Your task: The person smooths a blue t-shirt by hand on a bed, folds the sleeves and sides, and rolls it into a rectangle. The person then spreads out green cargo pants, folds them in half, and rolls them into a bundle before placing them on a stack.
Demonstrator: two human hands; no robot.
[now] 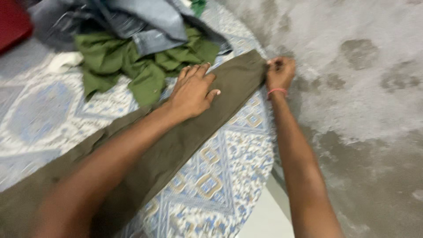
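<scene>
Olive-brown trousers (176, 145): laid flat, lengthwise fold apparently done; left hand (192, 92) pressing open-palmed, right hand (279, 72) pinching hem; further folding left.

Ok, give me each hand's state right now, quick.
Left hand: open, pressed flat on the olive-brown garment.
Right hand: closed, pinching that garment's end.

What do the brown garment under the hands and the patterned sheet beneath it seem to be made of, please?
The brown garment looks like matte woven cloth, perhaps cotton twill: it lies flat with soft creases. The patterned sheet seems a thin printed fabric, blue and white with no shine, though blur leaves the weave unclear.
</scene>
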